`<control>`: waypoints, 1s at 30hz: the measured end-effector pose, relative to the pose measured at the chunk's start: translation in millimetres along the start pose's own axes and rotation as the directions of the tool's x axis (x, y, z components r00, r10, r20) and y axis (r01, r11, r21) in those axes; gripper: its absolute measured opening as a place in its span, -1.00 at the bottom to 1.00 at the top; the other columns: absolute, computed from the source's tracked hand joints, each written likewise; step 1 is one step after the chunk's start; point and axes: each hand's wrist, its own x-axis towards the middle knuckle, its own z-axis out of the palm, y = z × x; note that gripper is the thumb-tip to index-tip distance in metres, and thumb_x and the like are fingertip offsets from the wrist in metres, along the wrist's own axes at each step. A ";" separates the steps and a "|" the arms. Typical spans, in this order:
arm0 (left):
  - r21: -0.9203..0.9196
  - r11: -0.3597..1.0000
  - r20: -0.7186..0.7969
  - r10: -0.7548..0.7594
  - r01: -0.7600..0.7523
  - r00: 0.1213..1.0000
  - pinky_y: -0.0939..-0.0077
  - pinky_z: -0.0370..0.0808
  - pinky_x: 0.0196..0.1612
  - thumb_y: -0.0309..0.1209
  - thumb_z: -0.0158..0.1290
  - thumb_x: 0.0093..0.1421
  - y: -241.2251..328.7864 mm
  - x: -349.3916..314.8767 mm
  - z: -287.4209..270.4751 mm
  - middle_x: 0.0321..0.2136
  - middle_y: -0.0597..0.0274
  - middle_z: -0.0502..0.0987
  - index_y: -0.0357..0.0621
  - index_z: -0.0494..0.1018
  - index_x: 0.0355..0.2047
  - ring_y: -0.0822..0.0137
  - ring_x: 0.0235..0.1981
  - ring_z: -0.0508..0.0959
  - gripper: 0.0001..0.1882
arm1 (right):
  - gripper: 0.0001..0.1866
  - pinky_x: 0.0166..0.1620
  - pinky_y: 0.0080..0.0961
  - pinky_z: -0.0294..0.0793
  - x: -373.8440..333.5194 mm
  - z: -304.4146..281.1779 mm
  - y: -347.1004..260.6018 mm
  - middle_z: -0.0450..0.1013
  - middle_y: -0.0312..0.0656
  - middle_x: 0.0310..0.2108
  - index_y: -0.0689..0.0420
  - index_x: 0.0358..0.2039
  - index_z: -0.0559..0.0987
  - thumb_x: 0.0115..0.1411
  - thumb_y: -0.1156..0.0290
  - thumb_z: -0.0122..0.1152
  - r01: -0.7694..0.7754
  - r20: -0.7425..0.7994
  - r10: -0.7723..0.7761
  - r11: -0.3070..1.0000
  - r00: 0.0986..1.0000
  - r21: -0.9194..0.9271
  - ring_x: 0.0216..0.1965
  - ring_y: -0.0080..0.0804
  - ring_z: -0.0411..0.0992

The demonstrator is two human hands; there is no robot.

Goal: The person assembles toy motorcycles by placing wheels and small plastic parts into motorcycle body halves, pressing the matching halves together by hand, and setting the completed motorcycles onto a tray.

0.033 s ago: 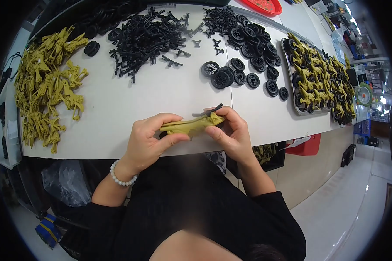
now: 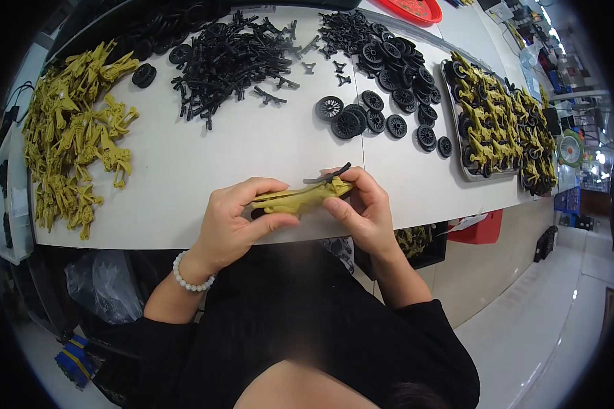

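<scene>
Just above the table's front edge I hold a yellow toy motorcycle body (image 2: 295, 201) level between both hands. My left hand (image 2: 233, 213) pinches its left end, thumb on the near side and fingers on the far side. A bit of black, probably a wheel, shows under that end. My right hand (image 2: 363, 211) grips the right end, its thumb pressed against the near side. From the top of that end a black handlebar (image 2: 335, 174) sticks out, slanting up to the right. Fingers hide the rest of the right end.
Yellow bodies (image 2: 68, 136) are heaped at the left. Black handlebars (image 2: 235, 61) form a pile at the back; black spoked wheels (image 2: 397, 126) and small black parts (image 2: 341, 27) lie right of it. A metal tray (image 2: 467, 167) of wheeled yellow toys stands at the right, a red dish (image 2: 416, 10) behind.
The toy motorcycle body has tilted very slightly in my hands, and its handlebar has shifted a little to the right. Both hands keep their grip.
</scene>
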 end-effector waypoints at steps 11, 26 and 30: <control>-0.092 0.996 -0.058 0.013 -0.019 0.998 0.65 0.51 -0.29 -0.45 0.31 -0.01 -5.5 -5.0 6.5 -0.39 0.13 0.63 -0.31 0.50 -0.24 0.41 -0.37 0.63 -0.66 | -0.69 -0.10 -0.57 0.39 -4.2 -1.6 -3.8 0.44 -0.22 -0.24 0.27 -0.14 0.40 0.15 0.47 0.24 -0.002 -0.010 0.002 1.000 1.000 0.004 -0.18 -0.54 0.38; -0.222 0.964 0.039 -0.143 0.148 0.989 0.62 0.51 -0.14 -0.62 0.21 0.06 9.5 -6.3 4.7 -0.27 0.13 0.57 -0.39 0.44 -0.11 0.43 -0.25 0.56 -0.64 | -0.68 0.08 -0.48 0.33 -7.6 -4.4 -6.5 0.43 -0.06 -0.08 0.28 -0.12 0.37 0.13 0.57 0.23 0.049 0.002 -0.049 0.995 0.999 -0.089 -0.03 -0.40 0.40; -0.354 0.922 0.005 -0.169 0.159 0.986 0.63 0.48 -0.12 -0.63 0.16 0.10 9.3 -6.3 10.4 -0.24 0.13 0.56 -0.38 0.42 -0.08 0.45 -0.22 0.55 -0.65 | -0.65 0.08 -0.48 0.33 -6.6 -3.2 -13.4 0.43 -0.05 -0.08 0.29 -0.08 0.37 0.12 0.58 0.23 0.053 0.022 -0.051 0.990 0.998 -0.129 -0.04 -0.40 0.40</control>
